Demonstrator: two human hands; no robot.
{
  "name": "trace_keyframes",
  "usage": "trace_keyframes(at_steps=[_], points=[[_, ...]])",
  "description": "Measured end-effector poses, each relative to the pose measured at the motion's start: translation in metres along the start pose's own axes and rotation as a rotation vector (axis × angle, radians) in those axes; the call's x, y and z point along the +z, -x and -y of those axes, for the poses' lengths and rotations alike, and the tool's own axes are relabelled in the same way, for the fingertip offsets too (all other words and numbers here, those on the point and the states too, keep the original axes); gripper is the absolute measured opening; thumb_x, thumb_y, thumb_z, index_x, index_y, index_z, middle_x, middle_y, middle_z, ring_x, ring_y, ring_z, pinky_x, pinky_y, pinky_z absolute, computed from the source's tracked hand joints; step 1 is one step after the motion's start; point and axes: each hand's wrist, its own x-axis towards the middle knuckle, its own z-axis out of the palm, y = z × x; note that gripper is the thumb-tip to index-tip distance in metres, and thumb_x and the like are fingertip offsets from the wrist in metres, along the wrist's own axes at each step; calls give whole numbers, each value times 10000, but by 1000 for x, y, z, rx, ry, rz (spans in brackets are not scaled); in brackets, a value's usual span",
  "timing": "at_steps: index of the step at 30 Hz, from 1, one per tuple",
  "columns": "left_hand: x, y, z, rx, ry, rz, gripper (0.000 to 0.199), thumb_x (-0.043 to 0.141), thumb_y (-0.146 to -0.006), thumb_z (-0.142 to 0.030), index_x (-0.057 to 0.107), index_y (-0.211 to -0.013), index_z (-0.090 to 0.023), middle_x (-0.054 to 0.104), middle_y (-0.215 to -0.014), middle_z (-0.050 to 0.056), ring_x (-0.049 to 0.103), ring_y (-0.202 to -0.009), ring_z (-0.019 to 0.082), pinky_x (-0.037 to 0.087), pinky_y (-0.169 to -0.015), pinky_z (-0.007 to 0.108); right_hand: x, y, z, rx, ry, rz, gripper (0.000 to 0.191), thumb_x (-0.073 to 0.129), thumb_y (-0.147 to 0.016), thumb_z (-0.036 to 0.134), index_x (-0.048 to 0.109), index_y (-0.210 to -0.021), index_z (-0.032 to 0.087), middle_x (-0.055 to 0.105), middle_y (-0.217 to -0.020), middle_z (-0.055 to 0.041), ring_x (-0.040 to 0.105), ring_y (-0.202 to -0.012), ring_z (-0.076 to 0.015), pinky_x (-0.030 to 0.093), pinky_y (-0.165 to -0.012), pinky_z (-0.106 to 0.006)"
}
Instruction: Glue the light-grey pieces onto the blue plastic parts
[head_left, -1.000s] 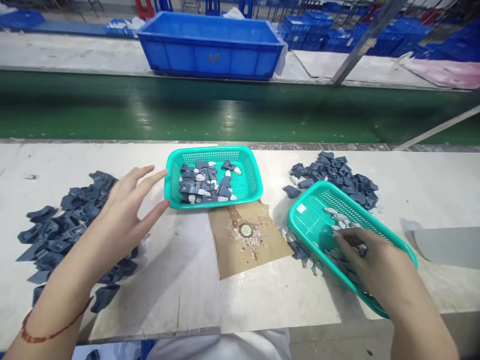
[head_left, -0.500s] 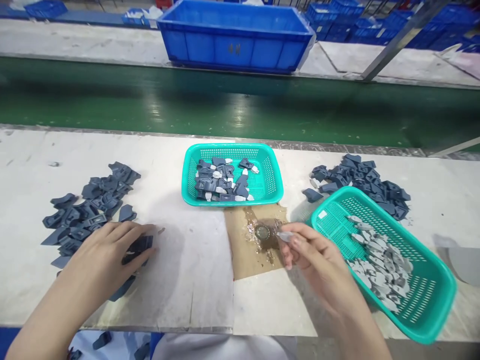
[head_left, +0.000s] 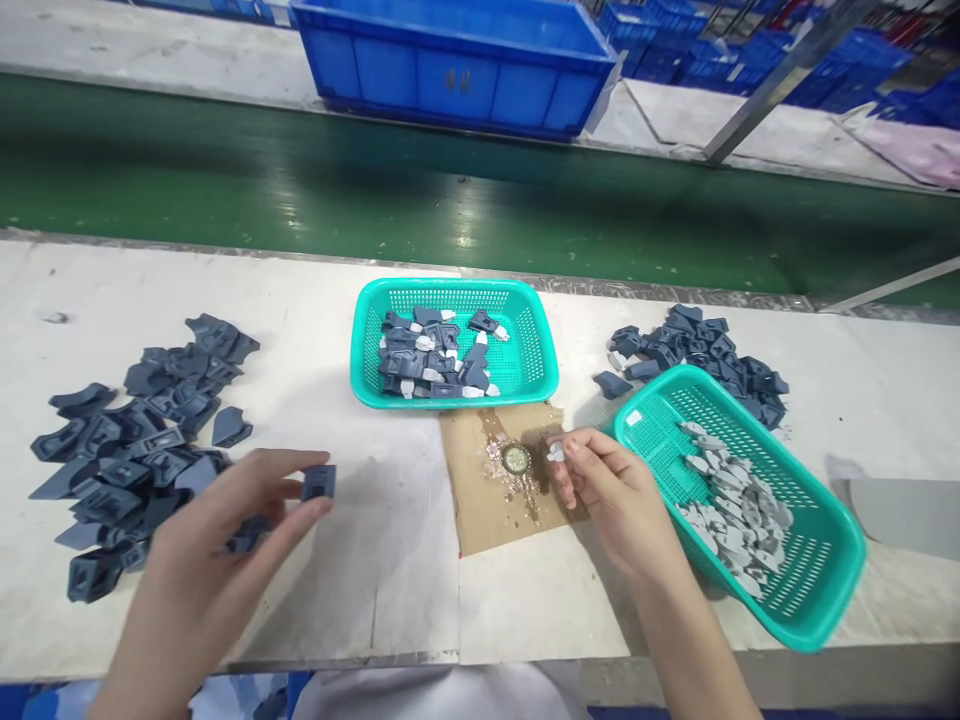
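Observation:
My left hand [head_left: 247,540] pinches a dark blue-grey plastic part [head_left: 319,483] between thumb and forefinger, above the white tabletop. To its left spreads a pile of similar dark parts [head_left: 112,490]. A small light grey piece [head_left: 556,452] is held between the fingertips of my right hand [head_left: 611,490]. Just left of those fingertips, a small round pot [head_left: 516,459] sits on brown cardboard [head_left: 480,525] spotted with wet, shiny splashes. Beyond it, a green basket [head_left: 360,350] contains dark parts with light grey pieces attached.
A second green basket [head_left: 829,610] at the right holds many light grey pieces [head_left: 739,510]. Behind it lies another pile of dark parts [head_left: 686,345]. Across the table runs a green belt [head_left: 375,195], with a large blue bin [head_left: 457,75] on the far ledge.
My left hand has lifted away from the left pile and moved right with a dark part in its fingertips. My right hand has turned its light grey piece near the pot.

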Motion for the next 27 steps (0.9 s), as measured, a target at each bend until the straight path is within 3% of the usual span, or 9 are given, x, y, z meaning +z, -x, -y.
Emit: trace_keyframes(at_steps=[7, 11, 15, 20, 23, 27], points=[[42, 4, -8, -219, 614, 316, 261, 681, -909, -452, 697, -1078, -253, 676, -909, 42, 623, -749, 182, 477, -634, 270, -7, 0, 1, -114, 294, 82, 273, 718, -891, 451, 764, -1027, 219, 730, -807, -43, 670, -711, -181, 566, -683, -323], [60, 4, -8, -239, 759, 437, 252, 727, -894, -397, 667, -1091, -253, 690, -1057, 50, 613, -810, 162, 505, -724, 259, -7, 6, -2, -197, 485, 71, 235, 662, -949, 418, 714, -1064, 220, 752, -917, -55, 709, -817, -205, 584, -733, -336], [71, 9, -15, -221, 778, 443, 270, 629, -964, -397, 656, -1184, -242, 708, -1102, 68, 635, -892, 186, 512, -787, 278, -7, 8, -1, -380, 748, 147, 146, 598, -1002, 332, 688, -979, 219, 761, -1054, -71, 717, -909, -218, 567, -815, -352], [82, 12, -24, -128, 656, 506, 344, 558, -998, -367, 588, -1307, -219, 713, -1236, 109, 654, -1094, 230, 503, -953, 337, -5, 5, 2, -563, 911, 222, 113, 543, -1021, 203, 654, -999, 203, 749, -985, -82, 712, -940, -227, 558, -840, -359], [88, 12, -25, -103, 627, 528, 277, 545, -1002, -345, 578, -1249, -223, 714, -1262, 108, 657, -1156, 235, 509, -972, 341, -5, 5, 2, -599, 929, 234, 110, 539, -1022, 176, 644, -1024, 205, 751, -1006, -83, 714, -962, -225, 557, -853, -359], [93, 13, -24, -71, 603, 532, 210, 560, -985, -331, 630, -1143, -212, 739, -1165, 89, 685, -1065, 222, 528, -927, 329, -7, 5, 0, -629, 928, 229, 90, 559, -1016, 174, 639, -1033, 211, 754, -1024, -74, 715, -981, -221, 554, -862, -351]])
